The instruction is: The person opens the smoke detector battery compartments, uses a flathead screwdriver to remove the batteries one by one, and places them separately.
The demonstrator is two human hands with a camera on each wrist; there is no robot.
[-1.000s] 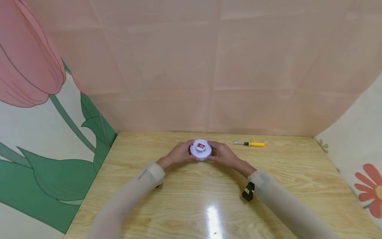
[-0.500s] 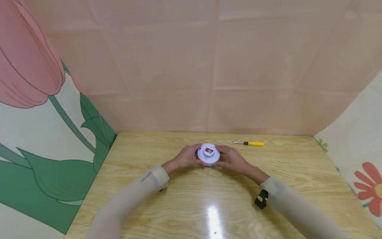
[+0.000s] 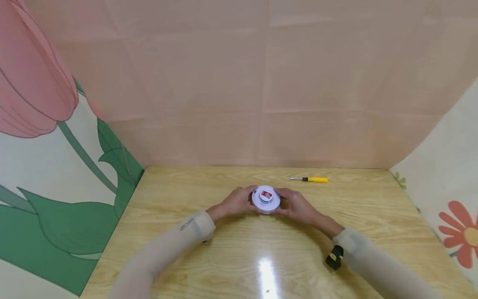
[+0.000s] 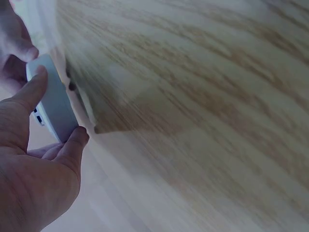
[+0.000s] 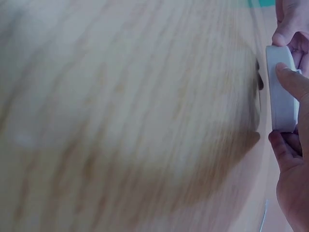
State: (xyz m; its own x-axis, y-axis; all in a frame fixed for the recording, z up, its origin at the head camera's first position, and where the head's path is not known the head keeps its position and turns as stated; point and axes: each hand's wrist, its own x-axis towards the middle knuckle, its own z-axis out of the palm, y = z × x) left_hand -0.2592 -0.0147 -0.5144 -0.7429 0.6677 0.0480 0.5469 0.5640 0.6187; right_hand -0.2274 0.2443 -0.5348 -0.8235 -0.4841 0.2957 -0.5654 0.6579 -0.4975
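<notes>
A round white smoke detector (image 3: pixel 266 207) is held level in front of me, its slotted raised centre with a red label facing up. My left hand (image 3: pixel 239 200) grips its left rim, and my right hand (image 3: pixel 300 206) grips the right rim. In the left wrist view the left thumb (image 4: pixel 37 87) presses the side wall of the detector (image 4: pixel 58 108), with a fingertip further round the edge. The right wrist view has the right thumb (image 5: pixel 289 79) on that wall too. A shadow lies on the table beneath. The detector's underside is hidden.
A yellow-handled screwdriver (image 3: pixel 309 180) lies near the back edge of the wooden table (image 3: pixel 179 187), right of the hands. A pink backdrop (image 3: pixel 209 104) rises behind the table, with flower-printed cloth (image 3: pixel 86 232) at the left and right sides.
Both hands have carried the smoke detector to the right and a little nearer to me, still holding it from both sides. The screwdriver stays in its place.
</notes>
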